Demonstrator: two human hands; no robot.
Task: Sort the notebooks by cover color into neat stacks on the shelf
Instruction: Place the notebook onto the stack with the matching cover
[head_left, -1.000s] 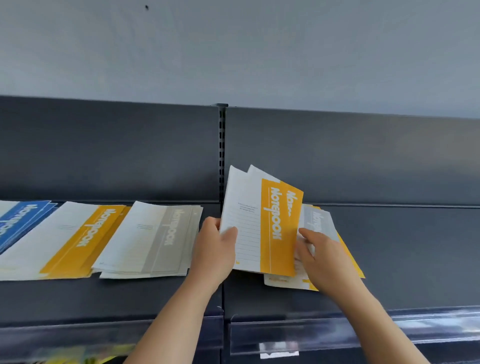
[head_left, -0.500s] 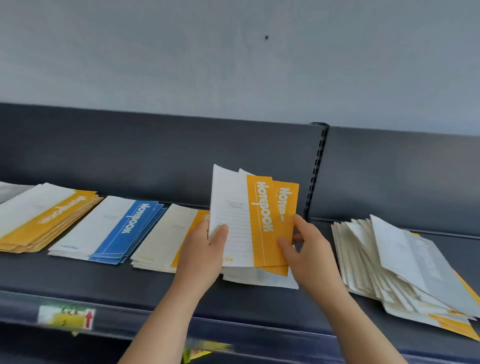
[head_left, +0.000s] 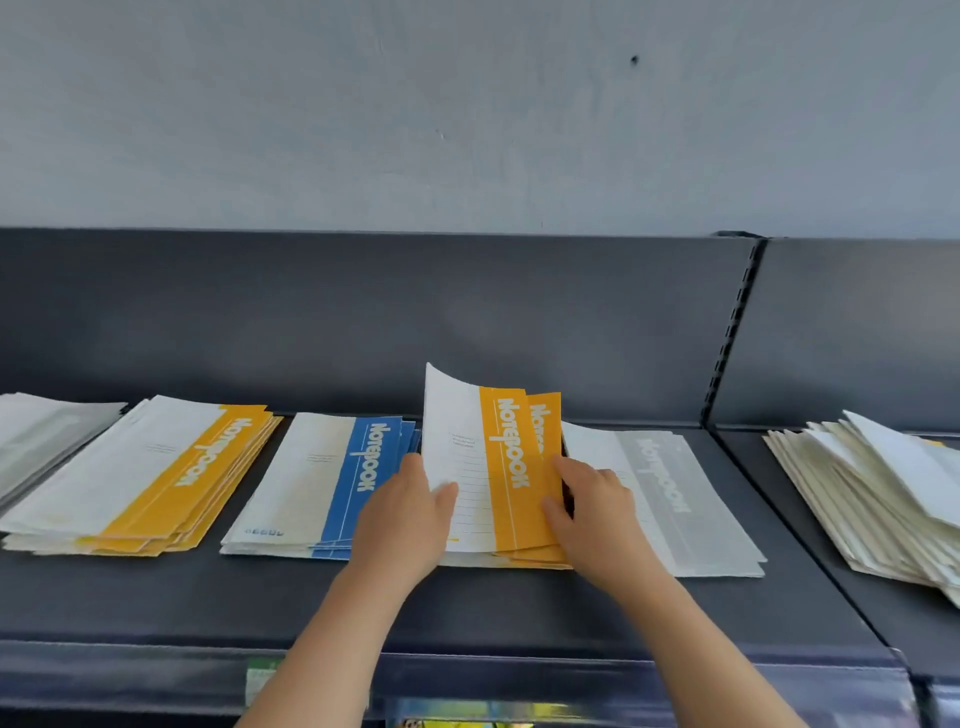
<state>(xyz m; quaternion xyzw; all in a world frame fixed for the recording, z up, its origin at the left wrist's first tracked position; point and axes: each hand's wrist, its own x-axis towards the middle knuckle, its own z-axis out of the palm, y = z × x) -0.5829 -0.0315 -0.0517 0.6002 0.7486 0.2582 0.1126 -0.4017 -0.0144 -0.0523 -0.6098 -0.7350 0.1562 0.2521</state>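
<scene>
On a dark grey metal shelf (head_left: 260, 597), just right of the blue-banded paper stack (head_left: 322, 478), the left hand (head_left: 402, 512) and right hand (head_left: 592, 506) are each grasping an edge of two yellow-banded white paper notebooks (head_left: 498, 467), tilting them over a low yellow pile (head_left: 519, 558). Squaring their edges before lowering should be keeping it neat. Also lying flat: one yellow stack (head_left: 156, 473) left of the blue, two grey stacks (head_left: 670, 499) (one either side), and one loose pale heap (head_left: 883, 493) farthest right.
</scene>
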